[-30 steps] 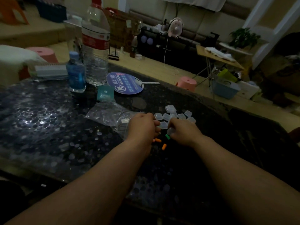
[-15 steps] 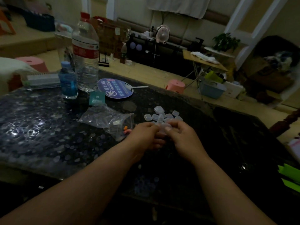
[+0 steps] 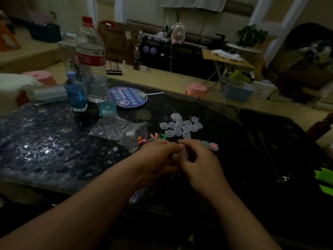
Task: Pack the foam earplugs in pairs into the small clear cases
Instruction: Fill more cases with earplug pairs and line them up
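One clear case [image 3: 181, 154] pinched by left hand [image 3: 156, 157], right hand [image 3: 200, 163], two filled cases [image 3: 214, 146]

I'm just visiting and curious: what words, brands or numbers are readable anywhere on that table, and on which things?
Nothing can be quoted; every print is too blurred or dim.
Round blue paddle fan: white print and a logo, unreadable.
Red label on the large clear water bottle: unreadable.
Small blue bottle: label unreadable.
Teal square packet: small marks, unreadable.
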A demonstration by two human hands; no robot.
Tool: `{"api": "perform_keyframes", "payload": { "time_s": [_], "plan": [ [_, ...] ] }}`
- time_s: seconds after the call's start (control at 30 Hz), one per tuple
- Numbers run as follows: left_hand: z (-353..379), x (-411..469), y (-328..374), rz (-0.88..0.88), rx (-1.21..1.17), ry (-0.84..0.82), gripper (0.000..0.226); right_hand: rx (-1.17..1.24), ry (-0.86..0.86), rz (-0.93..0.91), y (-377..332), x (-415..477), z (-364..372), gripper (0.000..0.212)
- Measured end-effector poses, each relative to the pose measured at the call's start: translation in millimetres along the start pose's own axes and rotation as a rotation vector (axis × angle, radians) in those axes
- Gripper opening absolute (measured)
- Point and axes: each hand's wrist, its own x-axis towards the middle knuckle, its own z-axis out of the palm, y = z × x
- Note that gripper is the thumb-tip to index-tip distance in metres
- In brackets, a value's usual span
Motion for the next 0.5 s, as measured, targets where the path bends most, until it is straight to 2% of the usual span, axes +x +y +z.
{"api": "perform_keyframes", "payload": {
  "time_s": [0.1, 0.2, 0.27, 0.37, 0.5],
  "plan": [
    [-6.0, 2.4, -3.2, 0.022, 0.066, -0.012, 0.026, -0.008, -0.047, -0.027, 5.8, 1.5, 3.4, 0.026],
    [-12.0, 9.1, 1.1, 0.071, 0.126, 0.061, 0.021, 0.049, -0.134, 0.053, 7.0, 8.5, -1.4, 0.028],
    [-11.9, 10.6, 4.3, 0.109, 0.176, 0.091, 0.021, 0.254, -0.152, 0.188, 8.7, 15.4, -3.3, 0.028],
    [-5.4, 8.1, 3.4, 0.156, 0.212, 0.054, 0.018, 0.619, -0.149, 0.397, 7.4, 19.2, -5.2, 0.027],
    [-1.3, 8.5, 0.1, 0.152, 0.196, 0.000, 0.023, 0.648, -0.112, 0.425, 12.6, 17.7, -12.3, 0.020]
  ]
}}
